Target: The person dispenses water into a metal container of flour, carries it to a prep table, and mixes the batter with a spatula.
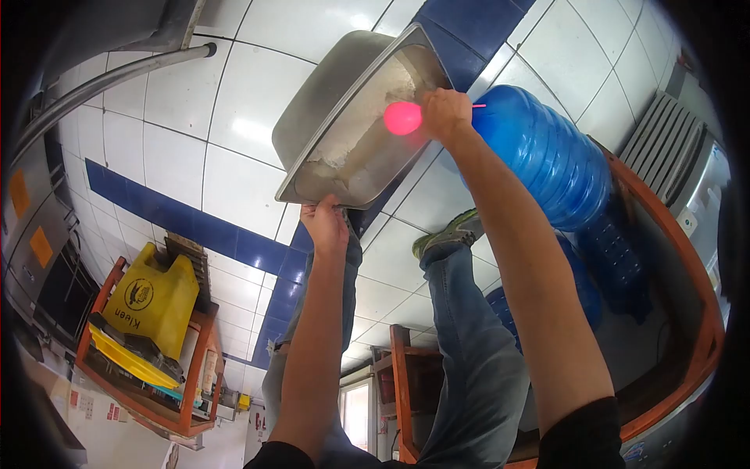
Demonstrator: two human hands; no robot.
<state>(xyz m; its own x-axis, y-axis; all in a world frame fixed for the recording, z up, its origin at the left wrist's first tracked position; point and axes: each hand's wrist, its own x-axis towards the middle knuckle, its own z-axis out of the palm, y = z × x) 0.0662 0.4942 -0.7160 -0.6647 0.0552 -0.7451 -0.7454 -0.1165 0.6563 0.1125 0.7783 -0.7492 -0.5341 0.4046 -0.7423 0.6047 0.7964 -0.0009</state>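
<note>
The metal pan point(316, 105) is lying ahead of both hands, tilted above the tiled floor point(250, 129), and its long axis is running from the near left to the far right, with the open side facing to the right. The left hand point(326, 223) is gripping the rim at the near end, thumb and fingers closing around the edge. The right hand point(447, 113) is making a closed fist around the handle of a pink tool point(403, 118), and it is being the nearer hand to the pan's far right end. The round pink head is pointing left from this fist, over the pan's inside, where whitish residue point(336, 155) is covering part of the metal; a thin end of the handle is coming out on the right, toward the blue water bottle point(539, 156). Since the view is curved, I cannot say surely whether the pink head is touching the pan.
</note>
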